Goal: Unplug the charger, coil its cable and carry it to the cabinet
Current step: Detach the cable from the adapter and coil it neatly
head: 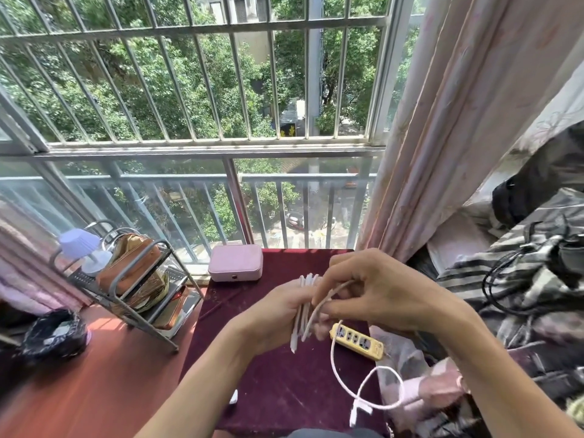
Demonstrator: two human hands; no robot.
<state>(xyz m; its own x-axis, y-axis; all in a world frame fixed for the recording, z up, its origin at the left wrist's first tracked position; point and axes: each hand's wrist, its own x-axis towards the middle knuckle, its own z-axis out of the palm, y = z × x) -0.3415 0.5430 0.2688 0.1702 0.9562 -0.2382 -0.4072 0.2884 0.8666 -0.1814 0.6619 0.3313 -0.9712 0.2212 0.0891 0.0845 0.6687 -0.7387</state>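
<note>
Up close, both hands work above the dark maroon velvet-covered surface (278, 384) by the barred window. Left hand (278, 314) is curled closed around a bundle of loops of the thin white charger cable (306, 306), loops standing roughly upright through the fist, one short cable end poking out below. Right hand (373, 292) pinches a strand of the same cable between thumb and fingers, other fingers loosely bent, right beside the bundle. Loose remainder of the cable hangs down from the hands, curls into a loop at the near right edge of the surface and ends in a small white connector. Yellow rectangular power strip (357, 341) lies on the surface just under the right hand, sockets up. Pink rounded zip case (235, 262) sits at the far edge of the surface. Left of the surface, a grey metal wire rack (126, 289) holds brown and gold pouches. Pink curtain (458, 121) hangs on the right.
</note>
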